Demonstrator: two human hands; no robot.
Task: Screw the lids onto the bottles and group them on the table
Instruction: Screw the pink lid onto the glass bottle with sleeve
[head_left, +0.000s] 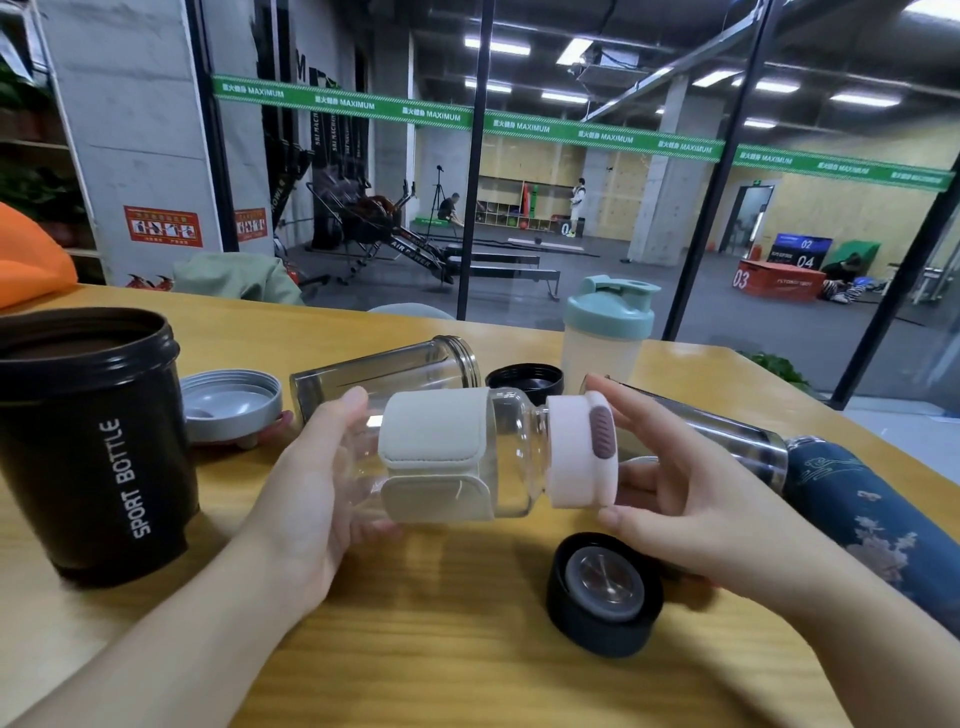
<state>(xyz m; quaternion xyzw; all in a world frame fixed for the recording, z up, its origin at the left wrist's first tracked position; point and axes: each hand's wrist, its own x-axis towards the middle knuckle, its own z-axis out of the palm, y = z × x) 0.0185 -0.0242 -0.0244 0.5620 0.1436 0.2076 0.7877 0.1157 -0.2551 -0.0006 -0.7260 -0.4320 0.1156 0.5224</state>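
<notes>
- The left hand (317, 483) holds the clear bottle (457, 457) on its side above the wooden counter (415, 649), its grip curled round the base end, thumb on top.
- A pale sleeve (434, 452) wraps the bottle's middle.
- The right hand (670, 488) pinches the pink lid (582, 449), which sits on the bottle's neck, fingers above and thumb below.
- A black lid (605, 592) lies upturned on the counter just below that hand.
- A black "SPORT BOTTLE" cup (88, 441) stands open at far left; beside it lies a grey lid (231, 402).
- Behind lie a smoky bottle (384, 376), another black cap (525, 376), and a standing shaker with a green lid (608, 332).
</notes>
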